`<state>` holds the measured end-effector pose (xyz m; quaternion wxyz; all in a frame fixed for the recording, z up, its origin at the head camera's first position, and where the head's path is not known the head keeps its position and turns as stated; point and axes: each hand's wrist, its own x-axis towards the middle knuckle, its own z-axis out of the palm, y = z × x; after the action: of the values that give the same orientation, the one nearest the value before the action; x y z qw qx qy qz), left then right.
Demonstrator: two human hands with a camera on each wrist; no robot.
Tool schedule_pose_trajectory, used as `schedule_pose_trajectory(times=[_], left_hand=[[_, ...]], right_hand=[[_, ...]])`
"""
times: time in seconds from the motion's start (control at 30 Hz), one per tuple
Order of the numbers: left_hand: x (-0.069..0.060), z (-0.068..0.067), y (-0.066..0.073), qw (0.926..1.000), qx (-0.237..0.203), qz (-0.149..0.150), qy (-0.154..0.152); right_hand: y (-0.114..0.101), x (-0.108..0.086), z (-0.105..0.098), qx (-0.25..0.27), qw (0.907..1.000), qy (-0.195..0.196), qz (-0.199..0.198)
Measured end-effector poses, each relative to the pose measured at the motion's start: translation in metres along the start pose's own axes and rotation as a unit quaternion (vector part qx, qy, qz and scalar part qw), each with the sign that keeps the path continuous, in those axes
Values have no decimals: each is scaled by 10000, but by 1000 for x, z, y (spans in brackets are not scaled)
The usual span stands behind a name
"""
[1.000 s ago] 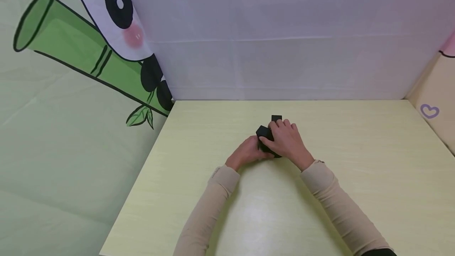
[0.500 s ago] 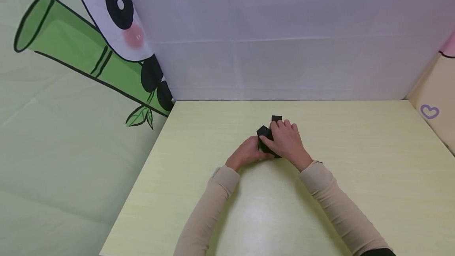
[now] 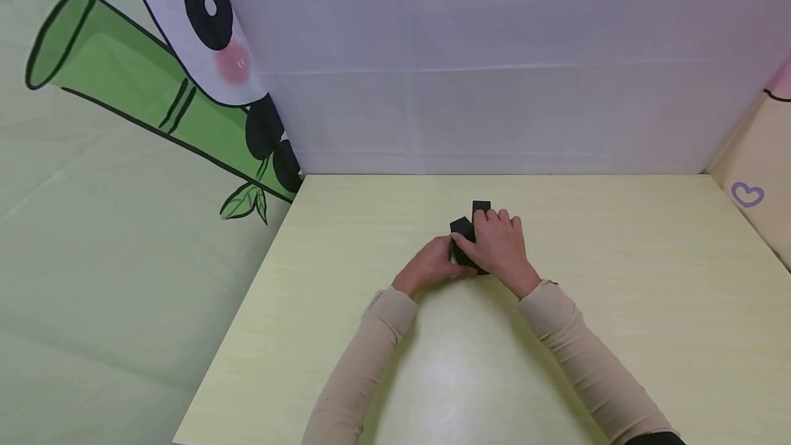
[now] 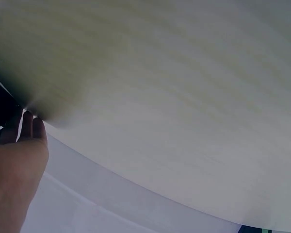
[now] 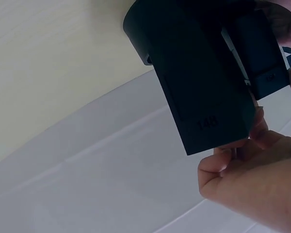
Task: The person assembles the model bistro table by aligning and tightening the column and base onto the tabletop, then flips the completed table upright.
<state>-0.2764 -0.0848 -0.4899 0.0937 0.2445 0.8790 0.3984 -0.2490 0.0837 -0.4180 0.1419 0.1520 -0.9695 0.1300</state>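
A black angular object shows two block-like arms, the left block (image 3: 461,226) and the far block (image 3: 481,205), standing close together at a slight angle. My left hand (image 3: 432,263) holds the object low on its left side, the thumb along its near edge. My right hand (image 3: 499,247) grips it from the right, thumb across the left block and fingers over the far one. In the right wrist view the larger black piece (image 5: 194,92) bears the mark "148", with a smaller black piece (image 5: 262,58) beside it across a narrow gap. Hands hide the joint between the pieces.
The pale wood-grain table (image 3: 346,225) lies around both hands. A white-lilac cloth (image 3: 494,74) hangs at its back edge. At the left hangs a pale green cloth (image 3: 111,259) with a cartoon print; a beige panel (image 3: 754,150) stands at the right.
The left block has swung slightly right, narrowing the gap to the far block. My right hand has turned a little with it, while my left hand has stayed in place.
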Motion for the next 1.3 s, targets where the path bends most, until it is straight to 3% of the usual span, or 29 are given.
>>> schedule_pose_trajectory(times=[0.5,0.67,0.83,1.3], left_hand=[[-3,-1,1,9998,202,-39,-1],[-3,-1,1,9998,181,32,2],[-2,-1,2,9996,290,75,10],[0,1,1,9993,369,6,-1]], right_hand=[[-4,-3,3,49,9995,161,263],[1,-3,0,360,9992,-46,-174],[5,-5,0,261,9981,-41,-555],[9,-4,-3,162,9986,-62,-501]])
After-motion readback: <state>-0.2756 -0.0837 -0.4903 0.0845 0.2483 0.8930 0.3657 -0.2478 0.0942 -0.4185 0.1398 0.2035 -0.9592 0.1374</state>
